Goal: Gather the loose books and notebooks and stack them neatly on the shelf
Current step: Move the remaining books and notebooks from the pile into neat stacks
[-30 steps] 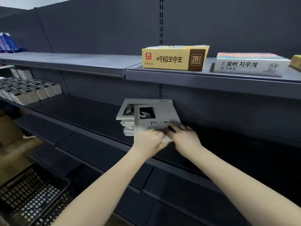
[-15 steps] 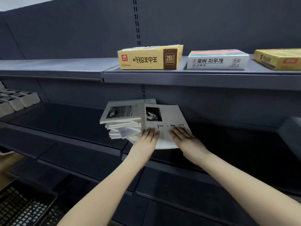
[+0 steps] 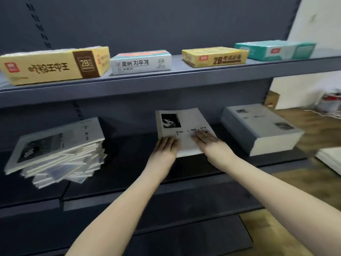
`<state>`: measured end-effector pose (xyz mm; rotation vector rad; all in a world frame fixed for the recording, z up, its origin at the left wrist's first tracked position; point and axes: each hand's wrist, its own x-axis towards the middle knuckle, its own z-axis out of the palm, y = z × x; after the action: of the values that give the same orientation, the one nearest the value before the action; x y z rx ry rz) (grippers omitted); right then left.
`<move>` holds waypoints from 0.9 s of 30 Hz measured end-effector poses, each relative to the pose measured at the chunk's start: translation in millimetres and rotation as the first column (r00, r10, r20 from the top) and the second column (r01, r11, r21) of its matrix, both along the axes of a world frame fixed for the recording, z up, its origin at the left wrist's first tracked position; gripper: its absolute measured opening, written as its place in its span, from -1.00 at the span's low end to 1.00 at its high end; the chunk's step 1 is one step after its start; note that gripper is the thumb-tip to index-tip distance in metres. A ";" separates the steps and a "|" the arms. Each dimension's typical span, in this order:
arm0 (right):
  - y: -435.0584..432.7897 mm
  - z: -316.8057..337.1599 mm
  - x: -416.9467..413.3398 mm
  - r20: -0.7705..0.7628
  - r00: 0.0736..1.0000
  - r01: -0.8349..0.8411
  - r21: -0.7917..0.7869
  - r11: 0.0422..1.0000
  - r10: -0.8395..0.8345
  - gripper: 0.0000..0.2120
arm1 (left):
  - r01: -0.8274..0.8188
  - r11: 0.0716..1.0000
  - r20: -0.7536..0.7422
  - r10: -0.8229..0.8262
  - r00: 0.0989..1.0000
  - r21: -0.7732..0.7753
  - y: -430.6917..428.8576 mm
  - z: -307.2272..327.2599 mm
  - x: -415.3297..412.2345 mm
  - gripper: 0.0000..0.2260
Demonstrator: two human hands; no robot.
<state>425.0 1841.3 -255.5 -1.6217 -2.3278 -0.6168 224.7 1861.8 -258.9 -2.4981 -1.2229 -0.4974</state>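
Sliding noted: book (image 3: 182, 122) has left the messy pile (image 3: 59, 150) at frame left, now frame centre, probably bound for the neat stack (image 3: 258, 130); left hand (image 3: 166, 147) and right hand (image 3: 209, 144) press flat, grip open.

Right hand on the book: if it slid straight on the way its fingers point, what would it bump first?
Probably the shelf's dark back panel. The right hand lies flat on the grey book, fingers aimed back and leftward across its cover, nothing standing between, though depth is unclear.
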 end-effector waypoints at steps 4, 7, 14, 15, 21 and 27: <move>-24.5 -0.4 44.0 0.031 0.986 0.164 -0.101 0.981 -0.161 -0.18 | 0.138 0.989 0.013 -0.137 0.990 -0.046 -3.7 0.7 50.1 -0.40; -41.9 -2.9 75.4 0.039 0.974 0.227 -0.089 0.970 -0.224 -0.25 | 0.212 0.973 -0.009 -0.214 0.977 -0.094 -6.0 -1.5 84.9 -0.41; -92.5 -10.2 144.7 0.020 0.917 0.399 -0.089 0.913 -0.399 -0.33 | 0.325 0.945 -0.125 -0.327 0.937 -0.039 -15.3 -10.1 169.9 -0.30; -99.1 -11.8 151.2 0.026 0.900 0.435 -0.112 0.894 -0.435 -0.33 | 0.352 0.936 -0.148 -0.351 0.924 -0.025 -15.1 -15.6 179.9 -0.30; -123.2 -27.6 184.4 -0.049 0.809 0.560 -0.239 0.793 -0.586 -0.32 | 0.319 0.936 -0.195 -0.345 0.918 -0.151 -39.5 -12.6 226.5 -0.38; -126.3 -32.1 202.9 -0.173 0.743 0.599 -0.257 0.758 -0.646 -0.40 | 0.254 0.940 -0.248 -0.308 0.919 -0.227 -24.1 -16.2 258.3 -0.52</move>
<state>627.9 1715.0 -287.6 -2.4386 -1.6609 -0.2725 483.0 1837.7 -275.1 -2.8060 -0.8407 -0.0826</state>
